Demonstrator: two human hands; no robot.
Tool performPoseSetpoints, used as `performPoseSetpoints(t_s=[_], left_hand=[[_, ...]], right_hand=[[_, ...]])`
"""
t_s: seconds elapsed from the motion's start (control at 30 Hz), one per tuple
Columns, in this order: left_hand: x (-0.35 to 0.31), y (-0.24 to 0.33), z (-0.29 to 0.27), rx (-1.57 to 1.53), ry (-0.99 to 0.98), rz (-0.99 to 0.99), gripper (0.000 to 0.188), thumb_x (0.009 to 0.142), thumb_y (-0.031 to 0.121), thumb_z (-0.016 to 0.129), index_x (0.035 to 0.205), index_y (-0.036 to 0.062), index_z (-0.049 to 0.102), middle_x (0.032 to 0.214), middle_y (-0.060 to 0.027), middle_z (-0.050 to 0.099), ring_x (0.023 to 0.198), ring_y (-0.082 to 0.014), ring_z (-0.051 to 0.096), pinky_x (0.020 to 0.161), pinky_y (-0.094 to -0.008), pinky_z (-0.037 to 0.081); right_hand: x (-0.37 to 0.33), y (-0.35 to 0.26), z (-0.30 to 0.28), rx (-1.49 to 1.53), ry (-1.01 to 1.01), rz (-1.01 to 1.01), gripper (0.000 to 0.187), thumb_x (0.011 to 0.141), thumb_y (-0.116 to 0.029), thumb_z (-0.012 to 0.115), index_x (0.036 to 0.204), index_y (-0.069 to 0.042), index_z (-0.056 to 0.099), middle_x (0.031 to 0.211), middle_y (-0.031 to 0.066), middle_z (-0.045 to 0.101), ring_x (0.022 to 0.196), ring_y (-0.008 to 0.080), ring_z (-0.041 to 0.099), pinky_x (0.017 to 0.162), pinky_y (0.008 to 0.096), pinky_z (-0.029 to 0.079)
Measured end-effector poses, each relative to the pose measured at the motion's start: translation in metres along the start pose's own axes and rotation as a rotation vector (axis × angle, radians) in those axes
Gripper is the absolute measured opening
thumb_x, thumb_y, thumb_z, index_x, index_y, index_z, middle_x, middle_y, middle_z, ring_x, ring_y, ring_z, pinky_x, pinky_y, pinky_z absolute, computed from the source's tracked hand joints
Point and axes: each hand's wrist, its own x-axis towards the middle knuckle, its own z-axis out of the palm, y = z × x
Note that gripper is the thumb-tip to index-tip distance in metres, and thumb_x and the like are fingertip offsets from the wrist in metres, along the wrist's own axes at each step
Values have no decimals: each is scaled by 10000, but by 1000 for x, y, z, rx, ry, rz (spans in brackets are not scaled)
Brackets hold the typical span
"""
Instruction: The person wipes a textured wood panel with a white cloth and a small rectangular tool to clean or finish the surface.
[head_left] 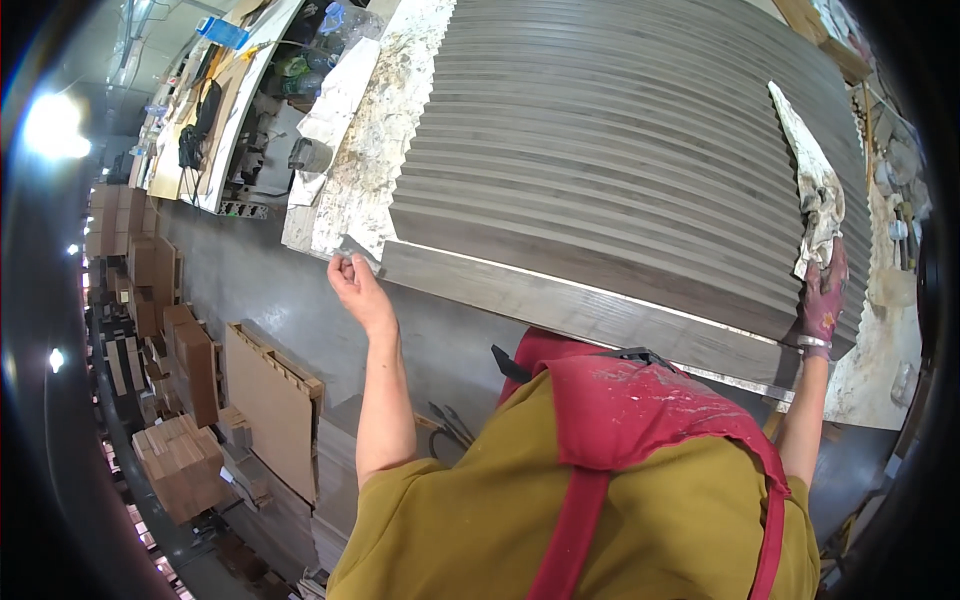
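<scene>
Grey planks [620, 150] being wiped at the worktop's near edge.
A stained rag [815, 200] is held in the right hand's [822, 300] closed grip at the right end; the left hand [350, 280] pinches the front plank's left corner. How much has been wiped cannot be told.

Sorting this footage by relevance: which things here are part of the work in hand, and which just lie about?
In hand:
- left hand, gripping the plank's end
- right hand, holding a stained rag
- front grey plank
- overlapped grey planks

Lying about:
- cardboard boxes
- brown boards
- cluttered far bench
</scene>
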Motion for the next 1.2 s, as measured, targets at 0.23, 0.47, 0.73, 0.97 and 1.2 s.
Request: performPoseSetpoints(t_s=[0.23,0.47,0.73,0.97,1.2], left_hand=[[7,-15,18,54,-27,-45,396,982,202,482,1253,-72,392,1158,-202,523,1022,-235,537,884,-336,433],[8,-11,32,212,-36,-14,414,979,252,464,1245,-58,397,1147,-192,501,1022,-262,503,904,-360,399],[8,21,44,-407,219,-188,388,989,312,420,1220,0,432,1123,-85,531,935,-151,552,717,-267,431],[12,25,69,-847,260,-418,448,975,371,362,1244,19,429,1147,-122,547,992,-214,573,888,-340,475],[20,10,66,-794,277,-389,426,976,346,379,1222,8,459,1185,-116,516,1003,-216,554,950,-342,434]], right_hand=[[-70,79,-88,-52,100,281,583,935,-233,545,1422,17,346,1464,186,367,1370,302,314,1128,361,228],[-173,153,-55,-8,-205,622,649,958,-437,478,1367,61,408,1433,214,409,1314,314,407,1099,345,284],[-132,153,-62,538,314,880,626,933,-409,533,1362,32,419,1343,152,489,1197,242,487,1015,332,365],[-108,135,-35,467,336,725,656,920,-359,590,1395,27,354,1379,173,429,1244,254,432,1047,345,329],[-64,-68,-46,32,-75,-101,735,843,-418,635,1391,0,378,1425,203,384,1331,351,350,1126,440,221]])
